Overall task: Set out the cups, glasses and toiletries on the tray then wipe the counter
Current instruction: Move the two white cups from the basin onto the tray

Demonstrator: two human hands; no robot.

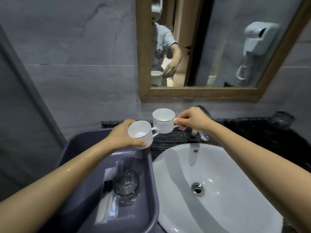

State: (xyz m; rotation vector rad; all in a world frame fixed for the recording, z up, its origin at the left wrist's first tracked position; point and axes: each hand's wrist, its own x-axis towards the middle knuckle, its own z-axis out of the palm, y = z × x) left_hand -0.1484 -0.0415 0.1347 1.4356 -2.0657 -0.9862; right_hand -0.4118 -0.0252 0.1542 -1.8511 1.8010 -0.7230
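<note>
2 white mugs are up in the air at the middle of the frame, 1 in each hand. The left hand [122, 135] is wrapped around the body of the nearer mug [141, 134], fingers clamped on its side, the mug tilted so its mouth faces the camera and its handle points right. The right hand [193, 119] pinches the handle of the farther mug [164, 120], which sits upright with script lettering on its wall. The 2 mugs hang just beside each other, above the back edge of the dark marble counter [170, 139].

Below the left forearm, in the lower left of the frame, a grey plastic tub [151, 182] holds a clear drinking glass [126, 185] and wrapped toiletry packets [109, 200] lying flat beside it. Right of the tub sits the white oval sink [227, 174], with the faucet [195, 133] behind the right wrist. A wood-framed mirror [144, 64] hangs on the grey tiled wall above.
</note>
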